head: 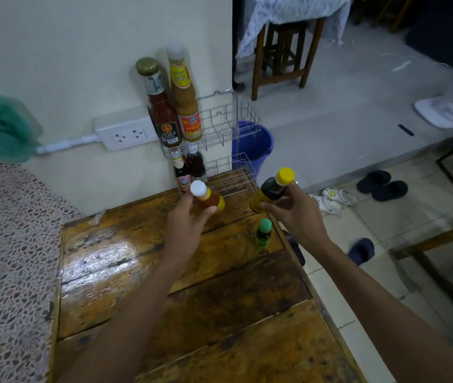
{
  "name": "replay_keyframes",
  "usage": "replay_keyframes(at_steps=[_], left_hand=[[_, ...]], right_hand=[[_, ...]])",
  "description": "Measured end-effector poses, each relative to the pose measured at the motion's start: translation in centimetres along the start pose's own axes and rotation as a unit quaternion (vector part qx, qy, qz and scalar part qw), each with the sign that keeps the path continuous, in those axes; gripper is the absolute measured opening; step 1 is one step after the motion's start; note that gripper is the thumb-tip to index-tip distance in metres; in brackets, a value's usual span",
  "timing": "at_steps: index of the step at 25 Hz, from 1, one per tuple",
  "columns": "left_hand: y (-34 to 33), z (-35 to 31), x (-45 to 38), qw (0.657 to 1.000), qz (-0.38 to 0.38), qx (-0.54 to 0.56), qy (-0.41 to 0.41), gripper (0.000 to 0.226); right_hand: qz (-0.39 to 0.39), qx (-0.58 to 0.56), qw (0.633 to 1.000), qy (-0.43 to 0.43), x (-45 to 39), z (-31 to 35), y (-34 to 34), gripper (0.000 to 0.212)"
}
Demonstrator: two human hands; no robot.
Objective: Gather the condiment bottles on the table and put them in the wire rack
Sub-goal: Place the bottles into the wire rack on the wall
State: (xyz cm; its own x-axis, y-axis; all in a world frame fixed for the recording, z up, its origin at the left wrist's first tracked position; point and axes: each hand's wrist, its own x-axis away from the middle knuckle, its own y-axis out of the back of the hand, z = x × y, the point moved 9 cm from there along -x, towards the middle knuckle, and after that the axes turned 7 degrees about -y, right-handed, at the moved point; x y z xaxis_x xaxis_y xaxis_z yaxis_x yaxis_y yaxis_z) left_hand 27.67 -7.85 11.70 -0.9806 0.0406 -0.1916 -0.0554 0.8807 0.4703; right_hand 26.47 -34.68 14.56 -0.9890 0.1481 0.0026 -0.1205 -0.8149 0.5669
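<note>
A two-tier wire rack (229, 125) stands at the far end of the wooden table (181, 299) against the wall. Its top tier holds a red ketchup bottle (162, 111) and a tall orange sauce bottle (185, 100); two small dark bottles (191, 168) stand in the lower tier. My left hand (185, 225) grips a white-capped orange bottle (208, 199) just in front of the rack. My right hand (297, 214) holds a yellow-capped dark bottle (275, 187), tilted, above the table's right edge. A small green-capped bottle (263, 233) stands on the table under my right hand.
A white power strip (126, 132) is fixed to the wall left of the rack. A blue bucket (255, 147) sits on the floor behind the rack. Sandals and slippers (380, 185) lie on the tiled floor to the right. A patterned cloth (7, 258) covers the surface at left.
</note>
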Motion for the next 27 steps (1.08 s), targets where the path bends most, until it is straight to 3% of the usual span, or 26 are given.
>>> replay_keyframes(at_steps=[7,14,21,27], left_hand=[[-3.3,3.8,-7.6,0.997,-0.067,-0.033,-0.004,0.053],[-7.7,7.4,-12.1,0.989,-0.065,-0.13,-0.013,0.047],[-9.1,7.2,-14.2,0.95,-0.079,-0.301,0.001,0.049],[-9.6,8.3,-14.7,0.926,-0.111,-0.361,0.025,0.05]], right_hand=[[-0.012,-0.006,0.994,0.11,-9.3,0.8,-5.9,0.043],[0.034,0.026,0.993,0.11,-17.2,-2.8,-11.5,0.046],[0.11,0.064,0.99,0.065,-22.1,-5.0,-15.5,0.049],[0.128,0.068,0.988,0.062,-23.6,-5.0,-16.5,0.056]])
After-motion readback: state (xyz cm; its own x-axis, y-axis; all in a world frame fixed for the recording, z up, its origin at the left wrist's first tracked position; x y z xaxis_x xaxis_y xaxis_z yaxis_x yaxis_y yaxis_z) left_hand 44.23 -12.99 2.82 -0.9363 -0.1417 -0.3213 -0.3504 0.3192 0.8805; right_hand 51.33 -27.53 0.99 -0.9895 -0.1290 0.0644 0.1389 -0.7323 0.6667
